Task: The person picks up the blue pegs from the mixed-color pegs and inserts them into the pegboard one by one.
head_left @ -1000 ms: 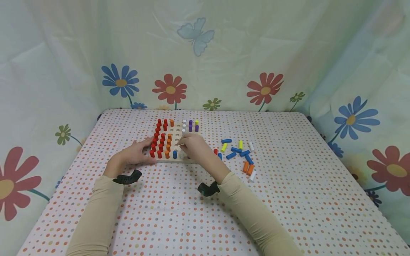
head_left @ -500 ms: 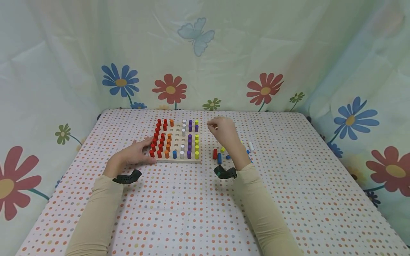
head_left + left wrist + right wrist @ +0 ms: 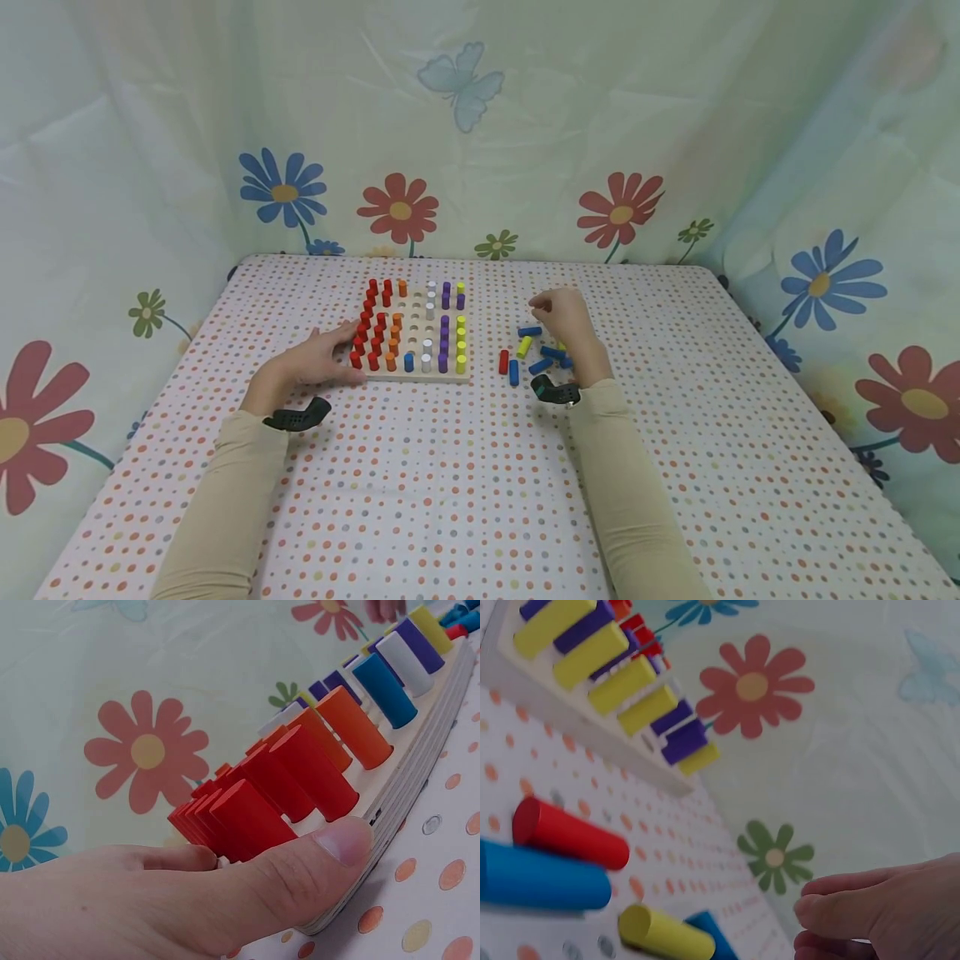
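Observation:
A wooden pegboard stands on the table left of centre, with columns of red, orange, blue, white, purple and yellow pegs upright in its holes. My left hand grips its left side; in the left wrist view the thumb lies along the front corner, beside the red pegs. To the right of the board, my right hand hovers above loose pegs with loosely bent fingers, nothing showing between them. Under and before it lie a yellow peg, several blue pegs and a red peg.
Some loose pegs are partly covered by the right hand and forearm. Bare holes show in the middle columns of the board. A dotted cloth covers the table, and flowered curtains hang behind and at both sides.
My right hand has left the board, risen and moved right to above the loose pegs, uncovering the board's white, purple and yellow pegs. My left hand has stayed on the board.

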Action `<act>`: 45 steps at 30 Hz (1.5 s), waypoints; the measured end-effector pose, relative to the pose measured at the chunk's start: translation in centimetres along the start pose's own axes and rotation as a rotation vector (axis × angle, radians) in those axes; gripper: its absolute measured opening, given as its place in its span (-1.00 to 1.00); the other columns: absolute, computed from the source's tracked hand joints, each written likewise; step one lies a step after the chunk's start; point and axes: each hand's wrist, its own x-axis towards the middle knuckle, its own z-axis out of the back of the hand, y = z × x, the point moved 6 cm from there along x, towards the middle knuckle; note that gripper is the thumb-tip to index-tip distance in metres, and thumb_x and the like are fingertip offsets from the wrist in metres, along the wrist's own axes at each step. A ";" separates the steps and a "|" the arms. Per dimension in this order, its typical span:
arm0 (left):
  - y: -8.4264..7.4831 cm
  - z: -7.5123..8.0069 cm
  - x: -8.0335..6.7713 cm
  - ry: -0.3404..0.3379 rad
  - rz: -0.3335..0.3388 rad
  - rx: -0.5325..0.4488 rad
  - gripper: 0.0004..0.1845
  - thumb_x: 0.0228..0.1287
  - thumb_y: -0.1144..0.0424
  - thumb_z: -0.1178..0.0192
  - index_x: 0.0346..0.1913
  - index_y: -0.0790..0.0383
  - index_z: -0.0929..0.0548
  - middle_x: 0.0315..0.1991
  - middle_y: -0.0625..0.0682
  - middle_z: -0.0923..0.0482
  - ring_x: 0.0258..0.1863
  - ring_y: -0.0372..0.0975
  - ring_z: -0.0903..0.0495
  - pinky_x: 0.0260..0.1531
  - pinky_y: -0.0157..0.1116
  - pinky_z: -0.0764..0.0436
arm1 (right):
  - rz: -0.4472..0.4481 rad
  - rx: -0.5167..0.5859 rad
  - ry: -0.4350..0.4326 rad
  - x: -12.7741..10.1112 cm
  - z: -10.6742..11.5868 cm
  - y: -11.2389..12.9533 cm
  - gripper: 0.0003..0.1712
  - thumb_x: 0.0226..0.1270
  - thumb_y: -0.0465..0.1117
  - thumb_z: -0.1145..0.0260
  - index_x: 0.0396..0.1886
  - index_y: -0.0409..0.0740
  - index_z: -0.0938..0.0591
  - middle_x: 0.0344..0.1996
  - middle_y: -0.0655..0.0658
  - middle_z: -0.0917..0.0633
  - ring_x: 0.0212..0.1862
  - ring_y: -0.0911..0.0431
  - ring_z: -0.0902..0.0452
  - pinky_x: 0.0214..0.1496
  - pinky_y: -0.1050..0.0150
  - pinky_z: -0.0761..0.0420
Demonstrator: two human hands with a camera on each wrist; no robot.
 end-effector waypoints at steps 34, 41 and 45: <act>0.0 0.1 0.2 -0.008 -0.063 0.048 0.26 -0.13 -0.25 -0.41 0.52 0.17 0.09 0.54 0.16 0.21 0.52 0.03 0.38 0.41 0.12 0.53 | 0.008 -0.051 0.200 0.7 -3.0 -2.1 -0.69 0.30 -0.29 -0.26 0.03 -0.15 -0.64 -0.09 -0.19 -0.66 -0.08 -0.02 -0.54 0.07 0.07 -0.56; -0.1 0.0 0.0 0.004 -0.025 0.012 0.30 -0.19 -0.26 -0.44 0.52 0.16 0.11 0.54 0.15 0.25 0.50 0.07 0.49 0.40 0.15 0.53 | 0.024 -0.063 0.252 0.7 -2.8 -1.9 -0.67 0.35 -0.25 -0.21 0.08 -0.14 -0.63 -0.02 -0.23 -0.65 -0.06 -0.03 -0.53 0.09 0.04 -0.56; 0.0 0.0 0.1 0.007 -0.032 0.019 0.30 -0.19 -0.27 -0.43 0.52 0.16 0.11 0.54 0.16 0.25 0.50 0.08 0.49 0.39 0.16 0.53 | -0.005 -0.030 0.257 0.5 -2.5 -1.8 -0.66 0.36 -0.26 -0.16 0.10 -0.12 -0.62 0.06 -0.23 -0.61 -0.03 -0.04 -0.51 0.10 0.02 -0.55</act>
